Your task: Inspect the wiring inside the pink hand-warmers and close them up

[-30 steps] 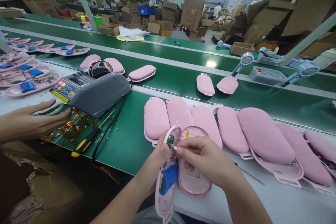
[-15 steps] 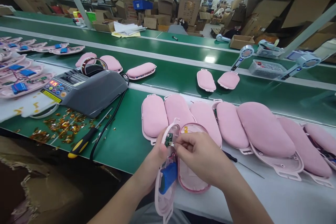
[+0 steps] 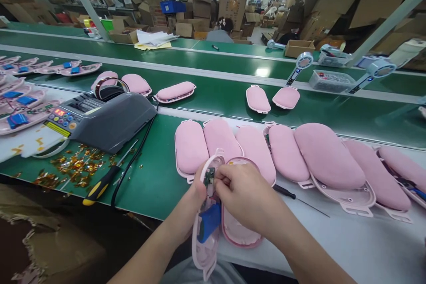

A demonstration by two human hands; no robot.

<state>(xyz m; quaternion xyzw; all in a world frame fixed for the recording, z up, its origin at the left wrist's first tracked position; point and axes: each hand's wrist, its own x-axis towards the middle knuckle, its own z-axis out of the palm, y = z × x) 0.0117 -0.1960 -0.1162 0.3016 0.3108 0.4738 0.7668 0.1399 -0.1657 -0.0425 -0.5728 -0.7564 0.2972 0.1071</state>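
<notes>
My left hand (image 3: pixel 196 195) grips the edge of an open pink plastic shell half (image 3: pixel 203 255), which stands tilted on its side. Inside that shell are a small green circuit board (image 3: pixel 209 176) and a blue battery pack (image 3: pixel 209 223). The thumb and fingers of my right hand (image 3: pixel 238 191) are pinched together at the board, on a small connector (image 3: pixel 213 181) that is mostly hidden by the fingertips. Under my right hand lies the matching pink half (image 3: pixel 241 235), its hollow side up, beside the first shell.
Several pink padded shells (image 3: pixel 329 155) line the white mat to the right, near a thin black screwdriver (image 3: pixel 284 192). Left are a grey tape dispenser (image 3: pixel 113 117), amber tape scraps (image 3: pixel 78 164) and a yellow-black screwdriver (image 3: pixel 101 185). Shells with blue batteries (image 3: pixel 18 120) stand far left.
The whole view has shifted slightly. My right fingers remain pinched at the board, a little closer to it, and my left hand keeps its hold on the shell.
</notes>
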